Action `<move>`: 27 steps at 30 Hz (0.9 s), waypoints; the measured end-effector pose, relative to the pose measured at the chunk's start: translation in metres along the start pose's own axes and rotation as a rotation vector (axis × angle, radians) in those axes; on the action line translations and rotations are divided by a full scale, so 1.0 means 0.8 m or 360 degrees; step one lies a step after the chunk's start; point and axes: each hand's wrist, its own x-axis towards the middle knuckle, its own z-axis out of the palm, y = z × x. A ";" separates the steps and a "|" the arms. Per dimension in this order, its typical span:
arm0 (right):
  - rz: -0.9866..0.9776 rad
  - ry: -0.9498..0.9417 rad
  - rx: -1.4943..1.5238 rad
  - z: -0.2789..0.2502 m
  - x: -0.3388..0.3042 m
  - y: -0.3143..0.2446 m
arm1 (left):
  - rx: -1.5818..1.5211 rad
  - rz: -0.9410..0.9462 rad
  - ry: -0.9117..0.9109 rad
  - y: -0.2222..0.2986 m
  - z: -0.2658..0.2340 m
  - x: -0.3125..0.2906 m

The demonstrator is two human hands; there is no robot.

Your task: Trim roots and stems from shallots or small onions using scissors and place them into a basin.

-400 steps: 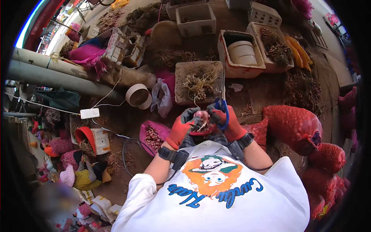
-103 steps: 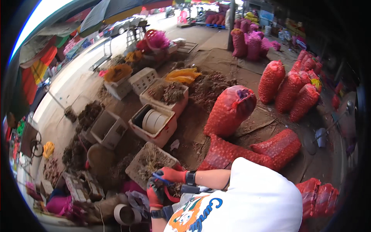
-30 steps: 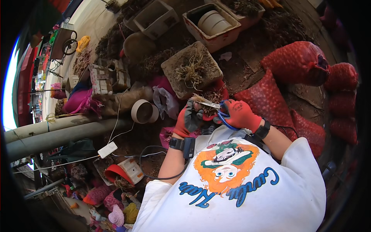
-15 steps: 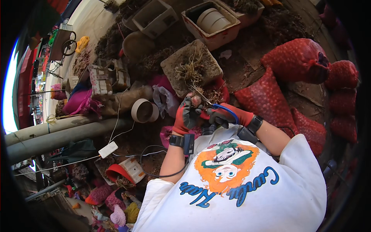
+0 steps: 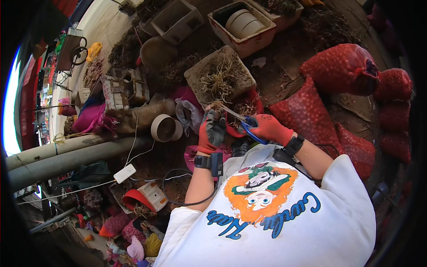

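Left hand (image 5: 212,130): gloved in red and grey, its fingers curled inward just beside the scissor tips; whether they are clamped on a bulb, I cannot tell, as the fingers hide what lies between them
Right hand (image 5: 268,127): gloved alike, fingers closed around the blue handles of the scissors (image 5: 252,131)
Blades: reaching up and left to the tuft of dry strands (image 5: 216,105); whether they are parted or together is too small to tell
Tuft: at the left fingertips, just in front of the foam box (image 5: 243,81), and by the look of it not yet cut free
Done, as I judge it: a good deal of trimming, since a tangled heap of pale strands (image 5: 218,83) lies in the foam box and the large red net sack (image 5: 336,69) stands packed with round bulbs, its neck gathered
Left, as I judge it: the piece at the blades, and perhaps more in the red basin (image 5: 258,103) between the hands and the box, where the reddish contents (image 5: 243,110) are too small to sort into bulbs or scraps
Overall: seemingly midway through a repeated job, with one cut in hand
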 end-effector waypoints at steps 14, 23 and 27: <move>-0.0150 0.0282 -0.0351 -0.026 -0.043 -0.011 | -0.0109 -0.0311 0.0092 0.009 0.029 -0.014; -0.0120 0.0205 -0.0809 -0.023 -0.043 -0.004 | 0.0162 -0.0189 -0.0071 -0.001 0.020 -0.017; -0.0117 -0.0083 -0.0092 -0.021 -0.034 0.026 | 0.0082 -0.0311 -0.0153 0.007 0.016 -0.017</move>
